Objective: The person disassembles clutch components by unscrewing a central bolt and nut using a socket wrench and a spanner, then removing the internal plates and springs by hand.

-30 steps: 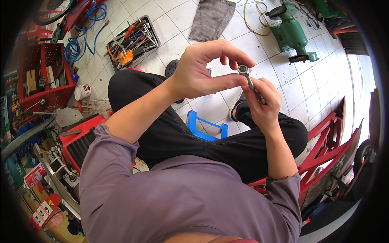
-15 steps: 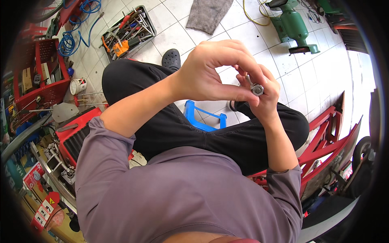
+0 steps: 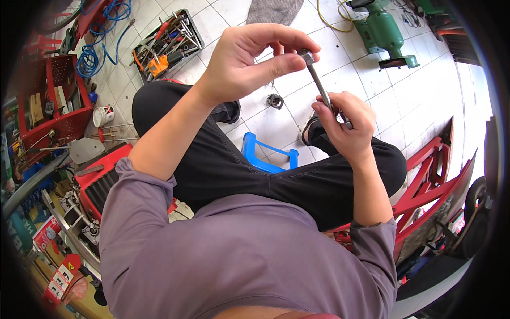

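A long metal bolt [image 3: 320, 84] with a hex-shaped head slants between my two hands. My left hand [image 3: 241, 66] pinches its upper, head end between thumb and fingers. Lower down, my right hand [image 3: 350, 125] is closed round the shank, thumb laid along it. A small metal end pokes out under the right fingers; whether it belongs to the bolt I cannot tell. Below the hands, on the tiled floor, lies a dark toothed metal ring [image 3: 275, 101]. A blue plastic stool [image 3: 258, 162] shows between my legs.
At the far left stands a black tray [image 3: 201, 40] heaped with hand tools. A green bench grinder [image 3: 385, 34] sits far right, and a grey cloth [image 3: 273, 11] lies far ahead. Blue hose [image 3: 87, 61] coils beside a red rack [image 3: 64, 119]. Red metal frames [image 3: 425, 186] stand right.
The bolt has turned from end-on to lengthwise in view. My left hand has moved up and left, away from the right hand, and the toothed ring on the floor has come into sight.
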### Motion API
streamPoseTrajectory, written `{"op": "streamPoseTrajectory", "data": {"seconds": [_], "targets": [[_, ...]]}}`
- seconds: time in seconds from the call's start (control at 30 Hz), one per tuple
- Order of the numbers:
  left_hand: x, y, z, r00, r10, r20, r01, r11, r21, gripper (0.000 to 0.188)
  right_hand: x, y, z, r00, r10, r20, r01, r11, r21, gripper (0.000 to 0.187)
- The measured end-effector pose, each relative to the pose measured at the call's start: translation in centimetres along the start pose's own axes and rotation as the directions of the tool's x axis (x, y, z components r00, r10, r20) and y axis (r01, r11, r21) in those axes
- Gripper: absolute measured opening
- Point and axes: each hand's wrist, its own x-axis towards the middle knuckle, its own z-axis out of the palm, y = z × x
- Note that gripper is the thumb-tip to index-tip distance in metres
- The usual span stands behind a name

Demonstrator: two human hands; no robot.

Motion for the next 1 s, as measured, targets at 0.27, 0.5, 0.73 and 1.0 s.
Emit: {"op": "streamPoseTrajectory", "data": {"seconds": [0.27, 0.5, 0.73, 1.0], "targets": [[0.0, -0.4, -0.8, 0.998, -0.001, 0.058, -0.013, 0.973, 0.232, 0.023, -0.7, -0.8, -1.4, 0.940, 0.303, 0.155, -0.337, 0.894, 0.294, 0.011], [0.1, -0.9, -0.7, 0.997, -0.025, 0.071, 0.007, 0.970, 0.242, 0.023, -0.5, -1.3, -2.0, 0.881, 0.402, 0.249, -0.470, 0.797, 0.379, 0.015], [0.2, -0.9, -0.6, 0.998, -0.015, 0.060, 0.004, 0.984, 0.178, 0.025, -0.7, -1.0, -1.9, 0.927, 0.325, 0.185, -0.368, 0.883, 0.291, 0.011], [0.1, -0.6, -0.6, 0.998, -0.012, 0.056, 0.002, 0.986, 0.167, 0.025, -0.6, -1.1, -1.9, 0.951, 0.253, 0.176, -0.283, 0.943, 0.175, 0.008]]}}
